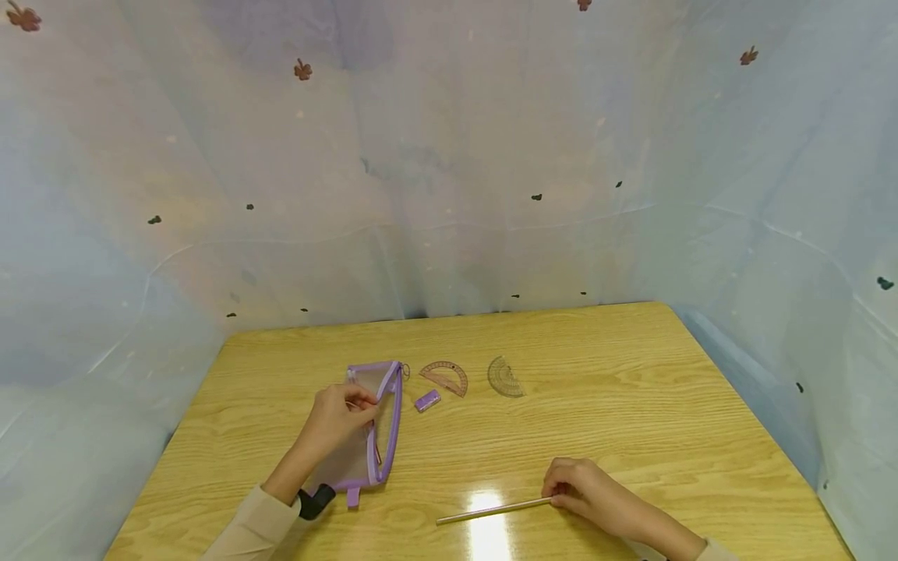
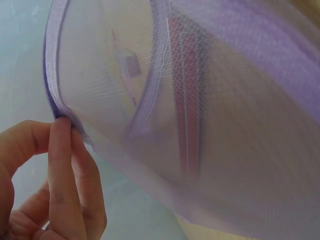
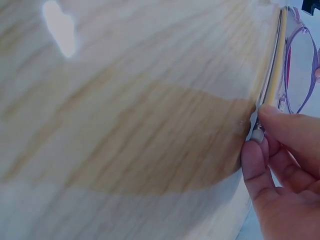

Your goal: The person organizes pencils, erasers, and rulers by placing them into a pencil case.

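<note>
My left hand point(image 1: 337, 417) pinches the zip edge of a purple mesh pencil case point(image 1: 346, 463), whose mouth gapes toward the right. Through the mesh in the left wrist view, a long reddish strip point(image 2: 189, 105) shows inside the case. Low on the right, my right hand point(image 1: 591, 492) pinches one end of a thin pencil point(image 1: 494, 511) between thumb and fingers. The pencil lies low along the tabletop, its far end pointing left toward the case. In the right wrist view a metal band and pale tip point(image 3: 258, 134) show at the pinched end.
Beyond the case lie a purple eraser point(image 1: 427, 400), a pinkish protractor point(image 1: 459, 380) and a clear protractor point(image 1: 502, 382). They rest on a wood-grain table point(image 1: 596, 374). A pale patterned curtain point(image 1: 449, 156) hangs behind the table and at both sides.
</note>
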`<state>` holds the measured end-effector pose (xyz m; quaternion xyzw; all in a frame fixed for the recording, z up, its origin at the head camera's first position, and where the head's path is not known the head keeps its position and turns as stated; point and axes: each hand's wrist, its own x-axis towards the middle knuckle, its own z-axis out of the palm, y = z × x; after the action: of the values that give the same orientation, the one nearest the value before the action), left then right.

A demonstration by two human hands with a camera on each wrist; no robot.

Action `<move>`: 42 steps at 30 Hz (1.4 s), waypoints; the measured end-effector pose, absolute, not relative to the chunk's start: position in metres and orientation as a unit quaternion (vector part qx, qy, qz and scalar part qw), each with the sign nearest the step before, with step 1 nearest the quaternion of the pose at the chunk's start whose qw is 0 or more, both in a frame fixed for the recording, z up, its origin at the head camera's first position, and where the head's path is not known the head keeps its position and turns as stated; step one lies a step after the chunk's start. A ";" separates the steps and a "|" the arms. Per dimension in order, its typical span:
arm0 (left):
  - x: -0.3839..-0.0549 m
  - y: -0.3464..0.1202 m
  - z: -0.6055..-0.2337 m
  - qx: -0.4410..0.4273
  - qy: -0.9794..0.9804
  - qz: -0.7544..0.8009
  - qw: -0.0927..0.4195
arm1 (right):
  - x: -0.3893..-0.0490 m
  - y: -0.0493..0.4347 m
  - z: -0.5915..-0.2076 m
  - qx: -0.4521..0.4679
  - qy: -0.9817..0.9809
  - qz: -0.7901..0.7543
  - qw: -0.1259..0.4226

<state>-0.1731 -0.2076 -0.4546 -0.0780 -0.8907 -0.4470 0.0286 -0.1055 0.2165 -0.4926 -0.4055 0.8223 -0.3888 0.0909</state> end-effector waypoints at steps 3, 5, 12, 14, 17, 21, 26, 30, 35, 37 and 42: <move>-0.173 -0.208 -0.455 -0.079 -0.891 -0.446 0.030 | -0.106 0.217 -0.492 -0.402 0.823 -0.389 0.097; -0.173 -0.208 -0.456 -0.079 -0.891 -0.446 0.031 | -0.106 0.217 -0.492 -0.400 0.823 -0.390 0.099; -0.173 -0.209 -0.458 -0.077 -0.894 -0.441 0.035 | -0.106 0.218 -0.492 -0.392 0.824 -0.395 0.105; -0.173 -0.209 -0.457 -0.077 -0.894 -0.441 0.035 | -0.106 0.219 -0.492 -0.388 0.824 -0.398 0.108; -0.173 -0.209 -0.457 -0.077 -0.894 -0.440 0.033 | -0.107 0.221 -0.492 -0.385 0.822 -0.404 0.112; -0.174 -0.209 -0.457 -0.076 -0.894 -0.441 0.031 | -0.108 0.222 -0.492 -0.388 0.816 -0.413 0.114; -0.174 -0.209 -0.456 -0.076 -0.893 -0.443 0.028 | -0.109 0.222 -0.492 -0.389 0.813 -0.419 0.110; -0.173 -0.209 -0.456 -0.076 -0.893 -0.443 0.029 | -0.109 0.223 -0.491 -0.382 0.811 -0.427 0.114; -0.173 -0.209 -0.457 -0.073 -0.894 -0.442 0.031 | -0.109 0.222 -0.491 -0.367 0.813 -0.439 0.115; -0.173 -0.209 -0.458 -0.075 -0.894 -0.441 0.032 | -0.109 0.221 -0.490 -0.360 0.815 -0.440 0.111; -0.173 -0.210 -0.459 -0.075 -0.894 -0.440 0.033 | -0.111 0.221 -0.490 -0.343 0.821 -0.443 0.113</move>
<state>-0.1733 -0.2097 -0.4585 -0.0747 -0.8941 -0.4403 0.0329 -0.1107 0.2207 -0.4897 -0.3430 0.8208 -0.4425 0.1131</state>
